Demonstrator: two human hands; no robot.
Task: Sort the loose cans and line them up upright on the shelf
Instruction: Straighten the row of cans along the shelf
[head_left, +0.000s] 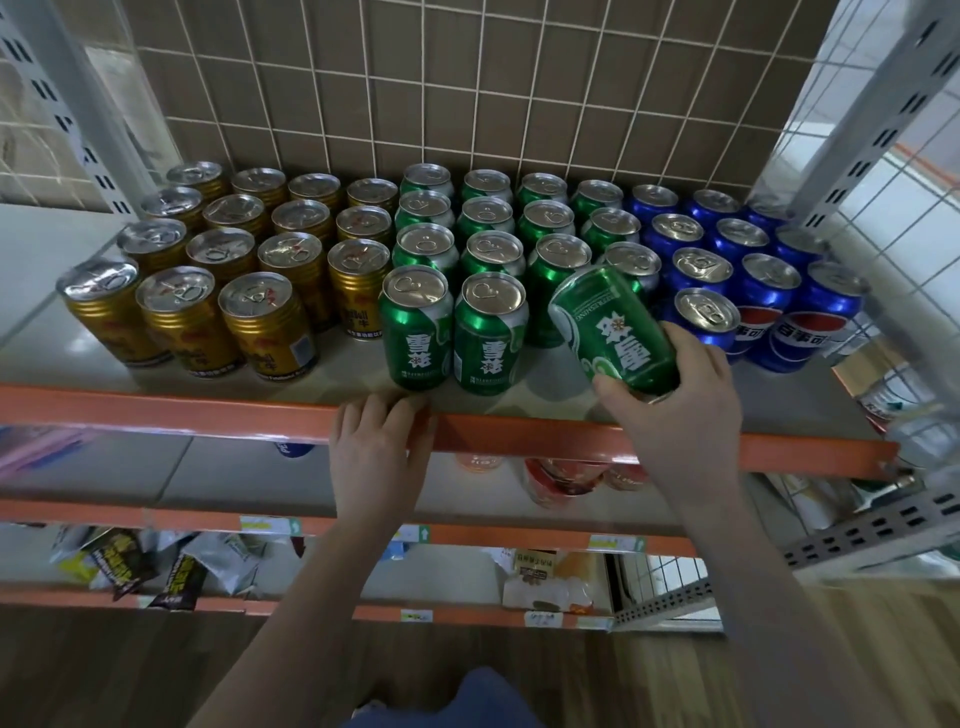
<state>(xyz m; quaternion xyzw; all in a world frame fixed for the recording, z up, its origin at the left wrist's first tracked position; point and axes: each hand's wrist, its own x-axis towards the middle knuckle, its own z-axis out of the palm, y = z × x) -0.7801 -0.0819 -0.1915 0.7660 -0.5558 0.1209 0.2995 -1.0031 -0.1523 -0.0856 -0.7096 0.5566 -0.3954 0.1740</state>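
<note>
Cans stand upright in three colour blocks on the shelf (156, 410) in front of me: gold cans (267, 325) at the left, green cans (415, 327) in the middle, blue cans (763, 306) at the right, each block in rows running from near to far. My right hand (685, 410) holds one more green can (613, 332), upside down and tilted, its printed characters inverted. My grip is closed around the can's lower end, thumb on its left side and fingers wrapped over its right. The can hangs over the near part of the shelf, in the gap between the two nearest green cans and the nearest blue can (709, 322). My left hand (382, 447) rests on the shelf's orange front rail (208, 410), fingers curled over its edge, just in front of the nearest green can and holding no can. Below, lower shelves carry snack packets (156, 564).
</note>
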